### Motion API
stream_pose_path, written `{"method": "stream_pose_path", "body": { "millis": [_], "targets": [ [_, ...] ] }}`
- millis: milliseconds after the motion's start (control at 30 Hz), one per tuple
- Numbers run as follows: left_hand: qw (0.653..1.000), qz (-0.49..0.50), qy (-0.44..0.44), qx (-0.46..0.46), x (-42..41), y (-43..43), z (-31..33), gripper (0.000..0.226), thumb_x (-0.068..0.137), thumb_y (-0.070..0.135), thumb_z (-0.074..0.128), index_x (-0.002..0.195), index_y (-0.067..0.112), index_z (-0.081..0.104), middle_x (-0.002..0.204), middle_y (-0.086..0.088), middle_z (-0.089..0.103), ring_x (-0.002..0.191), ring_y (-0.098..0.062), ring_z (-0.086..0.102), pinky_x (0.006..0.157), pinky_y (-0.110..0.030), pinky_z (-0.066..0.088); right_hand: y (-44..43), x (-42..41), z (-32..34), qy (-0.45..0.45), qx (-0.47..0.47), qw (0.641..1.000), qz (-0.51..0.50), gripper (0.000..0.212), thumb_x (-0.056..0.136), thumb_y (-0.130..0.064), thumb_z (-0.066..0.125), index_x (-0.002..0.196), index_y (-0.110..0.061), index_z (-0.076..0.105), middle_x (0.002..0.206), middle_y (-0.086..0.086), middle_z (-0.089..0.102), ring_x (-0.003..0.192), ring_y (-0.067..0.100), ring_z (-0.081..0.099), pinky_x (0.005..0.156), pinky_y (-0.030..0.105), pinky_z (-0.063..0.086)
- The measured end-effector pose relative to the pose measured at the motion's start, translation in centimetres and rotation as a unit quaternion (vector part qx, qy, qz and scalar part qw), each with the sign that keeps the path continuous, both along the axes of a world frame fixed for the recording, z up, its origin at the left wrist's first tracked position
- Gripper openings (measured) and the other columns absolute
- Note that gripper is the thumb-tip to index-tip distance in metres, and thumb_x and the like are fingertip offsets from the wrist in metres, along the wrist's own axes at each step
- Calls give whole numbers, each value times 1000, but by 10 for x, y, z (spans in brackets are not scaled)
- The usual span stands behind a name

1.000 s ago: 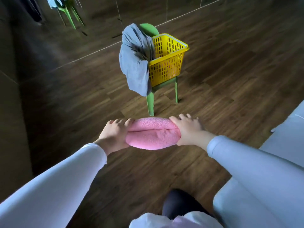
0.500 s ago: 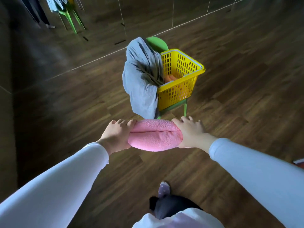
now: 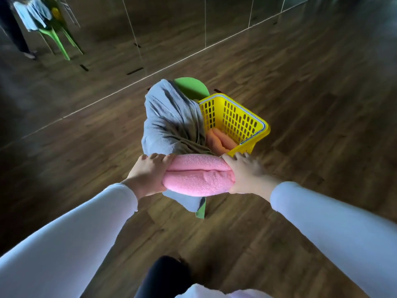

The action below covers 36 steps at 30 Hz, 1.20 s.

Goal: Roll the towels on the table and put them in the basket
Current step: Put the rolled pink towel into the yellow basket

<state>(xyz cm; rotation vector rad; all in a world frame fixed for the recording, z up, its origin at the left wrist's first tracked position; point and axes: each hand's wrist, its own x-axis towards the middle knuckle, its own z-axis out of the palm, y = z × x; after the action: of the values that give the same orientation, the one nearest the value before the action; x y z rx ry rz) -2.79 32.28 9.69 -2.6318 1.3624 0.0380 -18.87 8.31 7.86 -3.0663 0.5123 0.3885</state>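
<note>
Hiding pink roll (image 3: 198,179) ends: L hand (image 3: 148,175), R hand (image 3: 245,175).

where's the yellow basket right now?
Head view, centre-right: the yellow basket sits on the green chair, just beyond the pink rolled towel, with a grey towel draped over its left rim.

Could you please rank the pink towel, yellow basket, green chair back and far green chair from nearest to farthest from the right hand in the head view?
1. pink towel, gripped by the right hand.
2. yellow basket, just beyond it.
3. green chair back, behind the basket.
4. far green chair, upper left.
</note>
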Motion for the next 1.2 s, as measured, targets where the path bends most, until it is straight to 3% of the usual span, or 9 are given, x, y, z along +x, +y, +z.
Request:
{"method": "stream_pose_path", "body": {
  "millis": [167, 300, 400, 567, 700, 833, 1000, 1200],
  "targets": [
    [997, -78, 4, -16, 90, -56, -2, 77, 67, 38, 66, 139, 32, 39, 109, 8, 64, 103, -18, 59, 89, -35, 46, -33, 60, -4, -14, 18, 998, -55, 103, 60, -57, 77, 143, -34, 20, 140, 5, 39, 127, 30, 40, 97, 43, 44],
    [991, -134, 20, -24, 167, -108, -4, 80, 68, 42, 71, 140, 34, 39, 119, 3, 63, 111, -23, 58, 98, -39, 47, -51, 108, -8, -19, 4, 991, -132, 102, 60, -57, 76, 143, -33, 23, 140, 4, 41, 127, 29, 41, 97, 45, 41],
    [981, -193, 12, -15, 219, -147, -13, 75, 66, 46, 72, 134, 36, 42, 114, 5, 66, 103, -20, 62, 91, -37, 49, -64, 139, -10, -16, 15, 982, -186, 108, 61, -60, 76, 148, -32, 18, 143, 7, 39, 129, 31, 41, 100, 49, 42],
    [963, -268, -3, 24, 284, -214, -31, 86, 60, 41, 73, 139, 30, 41, 123, 0, 62, 109, -26, 59, 89, -39, 48, -91, 179, -18, -7, 10, 969, -246, 107, 60, -58, 77, 147, -29, 23, 137, 9, 45, 121, 31, 45, 94, 48, 45],
    [949, -316, 5, 15, 314, -271, -46, 85, 56, 35, 77, 135, 25, 46, 118, -4, 60, 107, -30, 58, 90, -38, 47, -122, 197, -27, 4, 11, 960, -279, 104, 61, -56, 75, 147, -27, 24, 139, 11, 44, 124, 33, 44, 96, 47, 44],
    [939, -344, 21, 17, 333, -319, -66, 88, 51, 27, 80, 134, 18, 50, 110, -6, 67, 99, -31, 64, 81, -37, 53, -151, 208, -42, 5, 33, 949, -314, 102, 61, -48, 79, 145, -24, 26, 136, 10, 44, 125, 31, 41, 97, 46, 42],
    [925, -371, 69, 45, 354, -368, -98, 90, 59, 27, 73, 138, 27, 31, 122, -3, 59, 108, -28, 59, 85, -43, 53, -174, 222, -68, 19, 44, 932, -359, 108, 59, -47, 81, 148, -24, 24, 139, 11, 41, 127, 32, 39, 100, 46, 40],
    [903, -412, 99, 65, 367, -408, -139, 78, 68, 25, 73, 139, 21, 40, 121, -5, 59, 111, -29, 57, 89, -40, 51, -190, 241, -105, 47, 52, 907, -415, 106, 55, -45, 84, 144, -24, 32, 130, 10, 48, 120, 31, 46, 92, 42, 46]
  ]
}}
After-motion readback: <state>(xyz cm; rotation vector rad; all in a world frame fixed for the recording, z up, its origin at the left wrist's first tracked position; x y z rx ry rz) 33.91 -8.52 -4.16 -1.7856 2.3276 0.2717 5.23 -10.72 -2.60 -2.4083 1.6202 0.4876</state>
